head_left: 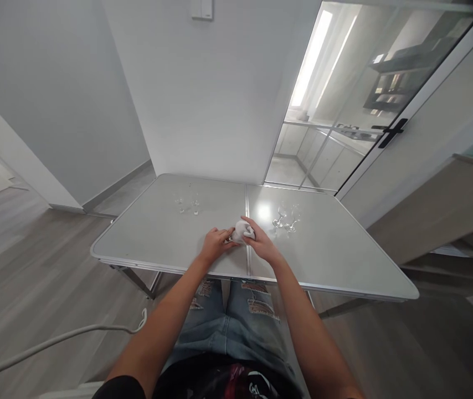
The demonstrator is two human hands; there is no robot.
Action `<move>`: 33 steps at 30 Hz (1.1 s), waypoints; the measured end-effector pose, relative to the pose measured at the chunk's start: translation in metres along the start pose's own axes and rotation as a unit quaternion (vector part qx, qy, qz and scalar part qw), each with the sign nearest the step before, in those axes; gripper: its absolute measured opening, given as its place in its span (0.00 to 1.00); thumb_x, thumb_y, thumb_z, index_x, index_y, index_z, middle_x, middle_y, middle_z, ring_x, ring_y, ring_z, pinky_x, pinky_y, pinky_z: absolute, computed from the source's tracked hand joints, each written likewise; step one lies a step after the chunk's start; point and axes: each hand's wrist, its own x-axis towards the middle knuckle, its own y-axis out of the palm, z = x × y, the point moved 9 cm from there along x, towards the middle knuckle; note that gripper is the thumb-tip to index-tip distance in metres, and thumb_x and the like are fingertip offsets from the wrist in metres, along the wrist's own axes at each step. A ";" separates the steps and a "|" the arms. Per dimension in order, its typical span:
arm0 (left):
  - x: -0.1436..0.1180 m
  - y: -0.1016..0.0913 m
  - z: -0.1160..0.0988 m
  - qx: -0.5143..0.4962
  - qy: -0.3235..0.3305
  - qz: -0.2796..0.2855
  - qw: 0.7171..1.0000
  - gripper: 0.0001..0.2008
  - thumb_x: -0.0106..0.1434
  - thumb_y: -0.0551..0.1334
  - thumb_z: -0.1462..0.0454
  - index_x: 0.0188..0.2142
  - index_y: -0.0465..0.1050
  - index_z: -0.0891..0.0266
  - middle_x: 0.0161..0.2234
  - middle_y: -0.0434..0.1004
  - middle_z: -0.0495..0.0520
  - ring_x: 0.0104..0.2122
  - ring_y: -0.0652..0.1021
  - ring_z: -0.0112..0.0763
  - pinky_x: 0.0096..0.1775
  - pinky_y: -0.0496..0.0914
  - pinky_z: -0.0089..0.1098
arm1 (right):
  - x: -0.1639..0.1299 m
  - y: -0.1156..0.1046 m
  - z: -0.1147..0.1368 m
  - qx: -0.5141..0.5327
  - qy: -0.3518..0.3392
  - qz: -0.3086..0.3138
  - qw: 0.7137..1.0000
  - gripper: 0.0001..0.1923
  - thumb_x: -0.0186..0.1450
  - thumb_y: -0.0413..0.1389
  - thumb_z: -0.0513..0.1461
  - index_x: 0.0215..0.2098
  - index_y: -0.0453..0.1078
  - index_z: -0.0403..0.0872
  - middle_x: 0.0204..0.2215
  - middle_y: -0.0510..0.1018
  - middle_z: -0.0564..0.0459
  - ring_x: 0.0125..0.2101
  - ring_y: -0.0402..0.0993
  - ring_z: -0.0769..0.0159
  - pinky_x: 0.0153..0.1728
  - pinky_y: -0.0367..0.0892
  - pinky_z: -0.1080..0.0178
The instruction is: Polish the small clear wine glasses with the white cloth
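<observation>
My right hand (261, 243) is closed on a bunched white cloth (242, 231) just above the table, close to its middle seam. From the other side my left hand (216, 244) meets the cloth with its fingers curled round a small clear glass (230, 239). Fingers and cloth hide most of that glass, so its full shape cannot be made out. Two stemmed glasses stand to the right, one wine glass (278, 216) beside another wine glass (291, 223). Off to the left are two smaller clear glasses, one glass (181, 205) next to a second glass (195, 207).
The pale folding table (145, 238) has a metal rim and a seam across it. A white wall (211, 111) rises behind it. On the right is a glass-paned door (323, 127) with a black handle (393, 133). A grey hose (74, 331) crosses the lower left.
</observation>
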 end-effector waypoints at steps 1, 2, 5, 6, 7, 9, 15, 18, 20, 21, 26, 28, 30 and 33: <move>0.000 -0.001 0.000 -0.001 -0.002 0.002 1.000 0.29 0.63 0.61 0.43 0.53 0.74 0.61 0.31 0.81 0.53 0.28 0.77 0.30 0.36 0.59 0.34 | 0.000 -0.002 -0.002 0.017 0.006 -0.007 1.000 0.30 0.66 0.55 0.47 0.66 0.59 0.51 0.57 0.69 0.48 0.53 0.67 0.58 0.60 0.59 0.53; 0.000 -0.001 0.000 -0.002 -0.003 0.004 1.000 0.29 0.62 0.61 0.43 0.53 0.74 0.61 0.31 0.81 0.53 0.29 0.78 0.30 0.36 0.59 0.34 | -0.001 -0.003 -0.004 0.036 0.015 -0.016 0.999 0.29 0.67 0.54 0.48 0.65 0.60 0.52 0.56 0.71 0.49 0.52 0.68 0.58 0.58 0.60 0.53; 0.001 -0.001 0.000 -0.007 -0.012 0.012 1.000 0.30 0.62 0.61 0.43 0.55 0.73 0.59 0.32 0.82 0.53 0.29 0.78 0.30 0.36 0.59 0.34 | -0.004 -0.009 -0.012 0.098 0.047 -0.057 0.992 0.26 0.68 0.51 0.49 0.62 0.62 0.50 0.49 0.74 0.49 0.46 0.70 0.60 0.50 0.66 0.57; 0.001 -0.001 0.000 -0.009 -0.015 0.013 1.000 0.30 0.62 0.61 0.42 0.55 0.73 0.59 0.32 0.82 0.53 0.29 0.78 0.30 0.36 0.59 0.34 | -0.005 -0.010 -0.015 0.114 0.056 -0.070 0.989 0.25 0.67 0.51 0.49 0.60 0.63 0.49 0.46 0.74 0.49 0.44 0.71 0.60 0.47 0.68 0.58; 0.001 -0.001 0.001 -0.012 -0.018 0.014 1.000 0.30 0.62 0.61 0.42 0.56 0.73 0.59 0.31 0.82 0.53 0.29 0.78 0.30 0.36 0.59 0.34 | -0.006 -0.011 -0.018 0.125 0.063 -0.080 0.987 0.24 0.66 0.52 0.48 0.58 0.64 0.48 0.45 0.74 0.50 0.42 0.71 0.61 0.45 0.68 0.60; 0.001 0.001 0.001 -0.019 -0.020 0.017 0.999 0.31 0.62 0.62 0.43 0.56 0.73 0.59 0.31 0.81 0.53 0.30 0.78 0.30 0.36 0.60 0.34 | -0.007 -0.012 -0.021 0.129 0.071 -0.090 0.985 0.22 0.65 0.52 0.47 0.54 0.65 0.47 0.43 0.74 0.50 0.39 0.70 0.62 0.40 0.68 0.62; -0.001 0.001 0.009 -0.030 -0.052 -0.004 0.998 0.30 0.62 0.62 0.43 0.55 0.73 0.59 0.31 0.81 0.52 0.28 0.76 0.29 0.38 0.61 0.33 | -0.029 -0.057 -0.009 -0.080 0.032 -0.254 0.963 0.21 0.59 0.48 0.36 0.50 0.67 0.47 0.35 0.73 0.52 0.31 0.68 0.63 0.35 0.66 0.61; -0.001 0.002 0.010 -0.032 -0.055 -0.009 0.998 0.30 0.61 0.63 0.43 0.55 0.73 0.59 0.31 0.81 0.52 0.27 0.76 0.28 0.38 0.62 0.33 | -0.037 -0.061 0.014 -0.241 -0.023 -0.271 0.932 0.23 0.56 0.46 0.31 0.48 0.69 0.47 0.39 0.75 0.48 0.40 0.71 0.56 0.46 0.66 0.54; -0.001 0.002 0.008 -0.029 -0.046 -0.006 0.999 0.29 0.61 0.63 0.44 0.55 0.73 0.59 0.31 0.81 0.52 0.28 0.77 0.29 0.38 0.62 0.33 | -0.034 -0.043 0.023 -0.287 -0.059 -0.209 0.933 0.27 0.54 0.46 0.28 0.50 0.69 0.47 0.45 0.76 0.44 0.47 0.70 0.52 0.52 0.64 0.50; -0.001 0.002 0.007 -0.026 -0.041 -0.003 0.999 0.29 0.62 0.63 0.44 0.55 0.73 0.59 0.31 0.81 0.52 0.28 0.77 0.29 0.38 0.62 0.34 | -0.032 -0.032 0.025 -0.290 -0.066 -0.169 0.940 0.29 0.54 0.46 0.28 0.53 0.68 0.47 0.48 0.75 0.43 0.50 0.69 0.52 0.54 0.63 0.50; -0.001 0.002 0.005 -0.008 -0.033 0.010 0.999 0.28 0.63 0.61 0.44 0.54 0.73 0.59 0.31 0.82 0.52 0.30 0.78 0.31 0.38 0.62 0.34 | -0.024 -0.004 0.013 -0.160 -0.002 -0.052 0.986 0.45 0.55 0.48 0.28 0.70 0.45 0.48 0.47 0.77 0.46 0.41 0.75 0.57 0.48 0.69 0.52; -0.001 0.003 0.004 -0.005 -0.025 0.009 1.000 0.28 0.63 0.61 0.44 0.55 0.72 0.60 0.32 0.82 0.54 0.31 0.79 0.32 0.38 0.62 0.34 | -0.021 -0.006 0.009 -0.097 0.017 -0.040 0.994 0.49 0.56 0.49 0.30 0.72 0.36 0.49 0.52 0.74 0.46 0.42 0.75 0.60 0.50 0.69 0.53; -0.001 0.005 0.003 -0.003 -0.014 0.011 1.000 0.28 0.63 0.62 0.45 0.55 0.72 0.60 0.33 0.82 0.55 0.31 0.79 0.33 0.38 0.62 0.34 | -0.016 -0.010 0.007 -0.061 0.028 -0.019 0.998 0.49 0.58 0.52 0.32 0.73 0.36 0.52 0.61 0.67 0.46 0.50 0.72 0.60 0.56 0.66 0.52; -0.002 0.009 0.000 -0.004 0.005 0.024 1.000 0.27 0.64 0.62 0.45 0.55 0.72 0.60 0.33 0.82 0.55 0.31 0.79 0.33 0.38 0.62 0.34 | -0.010 -0.010 0.002 -0.018 0.051 0.031 0.998 0.45 0.59 0.54 0.35 0.72 0.44 0.58 0.67 0.59 0.53 0.61 0.63 0.57 0.63 0.56 0.49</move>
